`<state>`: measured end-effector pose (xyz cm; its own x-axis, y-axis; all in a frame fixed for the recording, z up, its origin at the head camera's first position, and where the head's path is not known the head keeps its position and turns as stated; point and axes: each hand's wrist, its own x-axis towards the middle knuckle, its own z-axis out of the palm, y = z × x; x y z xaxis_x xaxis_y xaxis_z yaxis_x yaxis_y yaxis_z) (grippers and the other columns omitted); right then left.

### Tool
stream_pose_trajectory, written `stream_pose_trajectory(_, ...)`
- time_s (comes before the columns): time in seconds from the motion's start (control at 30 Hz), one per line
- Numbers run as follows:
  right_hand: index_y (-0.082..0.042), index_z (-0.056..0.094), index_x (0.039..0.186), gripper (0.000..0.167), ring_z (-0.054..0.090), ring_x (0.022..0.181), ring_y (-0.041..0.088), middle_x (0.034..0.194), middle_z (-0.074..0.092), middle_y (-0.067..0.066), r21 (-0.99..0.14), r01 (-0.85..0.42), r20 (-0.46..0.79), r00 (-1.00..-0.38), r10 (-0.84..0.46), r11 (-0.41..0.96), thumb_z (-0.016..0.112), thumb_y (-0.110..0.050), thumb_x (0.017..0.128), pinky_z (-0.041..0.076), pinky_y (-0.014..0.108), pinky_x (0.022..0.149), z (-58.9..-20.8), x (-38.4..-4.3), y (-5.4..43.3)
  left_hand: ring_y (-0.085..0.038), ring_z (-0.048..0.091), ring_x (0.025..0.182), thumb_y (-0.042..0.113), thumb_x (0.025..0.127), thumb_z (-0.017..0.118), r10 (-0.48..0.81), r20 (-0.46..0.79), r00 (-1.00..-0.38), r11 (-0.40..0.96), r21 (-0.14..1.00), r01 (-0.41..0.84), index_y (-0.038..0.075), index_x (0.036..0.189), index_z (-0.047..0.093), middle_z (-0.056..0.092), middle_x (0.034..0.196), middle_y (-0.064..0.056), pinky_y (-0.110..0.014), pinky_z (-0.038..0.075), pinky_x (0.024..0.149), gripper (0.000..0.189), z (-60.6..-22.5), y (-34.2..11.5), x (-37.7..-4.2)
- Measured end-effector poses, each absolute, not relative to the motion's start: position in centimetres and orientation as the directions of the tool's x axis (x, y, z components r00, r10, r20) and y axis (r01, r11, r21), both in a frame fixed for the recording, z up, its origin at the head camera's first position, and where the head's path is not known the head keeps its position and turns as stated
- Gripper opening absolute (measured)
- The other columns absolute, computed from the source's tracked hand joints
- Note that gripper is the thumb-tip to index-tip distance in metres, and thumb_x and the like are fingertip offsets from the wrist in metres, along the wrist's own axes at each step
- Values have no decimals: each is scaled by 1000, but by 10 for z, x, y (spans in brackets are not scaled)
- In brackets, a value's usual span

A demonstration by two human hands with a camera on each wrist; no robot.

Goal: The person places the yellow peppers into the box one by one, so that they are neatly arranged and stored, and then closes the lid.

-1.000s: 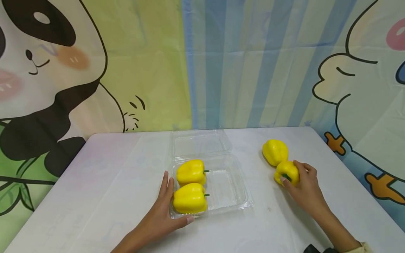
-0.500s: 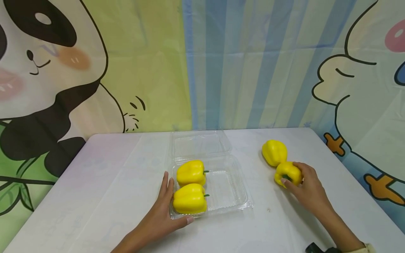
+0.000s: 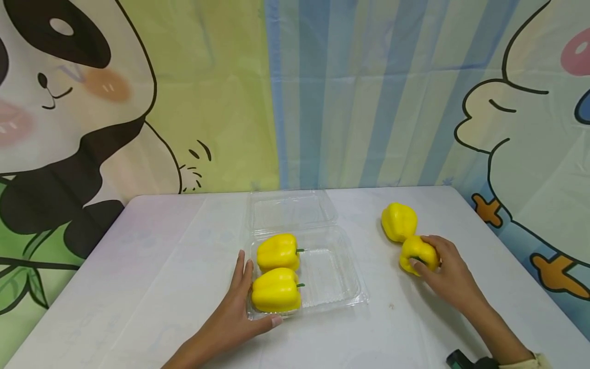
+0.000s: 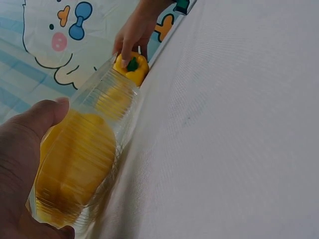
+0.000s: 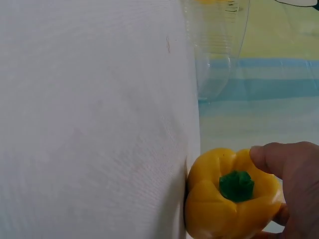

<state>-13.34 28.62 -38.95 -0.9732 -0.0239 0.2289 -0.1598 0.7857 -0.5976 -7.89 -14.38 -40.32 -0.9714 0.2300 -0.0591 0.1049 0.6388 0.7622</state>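
Note:
My left hand [image 3: 235, 307] spreads its straight fingers and thumb around the near left corner of a clear plastic clamshell container [image 3: 329, 277], touching its edge. Two yellow bell peppers, a front one [image 3: 276, 290] and a back one [image 3: 278, 252], lie on their sides in the container's left half, green stems pointing right. My right hand [image 3: 449, 271] grips another yellow bell pepper [image 5: 232, 199] at the table's right side, thumb near the green stem and fingers at its far side. Just behind it lies one more yellow bell pepper [image 3: 399, 222], close against the held one.
The clear lid [image 3: 292, 211] lies folded back behind the container. A white cloth [image 3: 152, 287] covers the table. Behind the table hangs a cartoon-printed backdrop [image 3: 230, 102]. A dark device [image 3: 470, 361] sits at my right wrist.
The held bell pepper and my right hand have shifted very slightly toward me, and the pepper behind has moved a touch left. My left hand and the container stay put.

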Motion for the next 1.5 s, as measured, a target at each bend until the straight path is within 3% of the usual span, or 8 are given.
stream_pose_trajectory(0.13,6,43,136,64,43,110,44,135,38,32,-588,-155,243,-970,-10,794,69,-32,92,40,64,91,-389,-137,284,-30,-1,146,65,72,75,225,-69,-972,637,765,94,10,157,-1,-27,156,15,-64,18,109,126,-402,-143,-79)
stream_pose_trajectory(0.4,7,45,135,70,45,104,42,132,41,31,-576,-82,227,-972,62,813,64,-45,92,41,59,86,-388,-140,282,-29,-1,146,63,71,76,221,-58,-974,631,770,98,9,156,0,-27,156,15,-63,18,109,126,-404,-143,-79)
stream_pose_trajectory(0.63,7,44,137,68,45,109,45,136,39,33,-578,-74,215,-974,64,812,61,-43,95,40,63,91,-389,-142,283,-26,-1,146,63,70,77,220,-56,-974,630,770,98,9,157,0,-27,155,17,-62,18,110,127,-404,-143,-78)
stream_pose_trajectory(0.97,9,49,133,54,37,114,52,135,43,34,-548,-112,291,-954,64,829,62,-26,94,35,66,89,-390,-142,281,-30,-1,146,63,73,75,231,-46,-972,633,766,114,9,156,-1,-27,156,14,-64,17,109,125,-403,-143,-78)
stream_pose_trajectory(1.1,11,43,137,59,39,117,51,138,40,35,-565,-88,257,-964,73,820,60,-26,95,35,67,93,-389,-140,281,-30,-1,146,64,73,75,233,-49,-971,631,767,113,10,156,-1,-27,156,15,-64,17,109,125,-403,-143,-78)
stream_pose_trajectory(1.3,11,24,147,78,37,123,52,142,33,38,-623,6,123,-987,105,783,56,-39,97,34,67,97,-388,-138,283,-30,0,146,65,72,75,231,-50,-972,633,766,111,10,157,-1,-27,156,16,-64,18,109,126,-403,-143,-79)
stream_pose_trajectory(1.5,12,20,148,85,35,125,53,143,29,38,-637,25,82,-992,99,771,54,-46,97,32,68,98,-387,-141,283,-30,-1,146,64,72,75,228,-57,-972,630,770,103,10,156,0,-26,157,12,-64,18,109,126,-403,-143,-79)
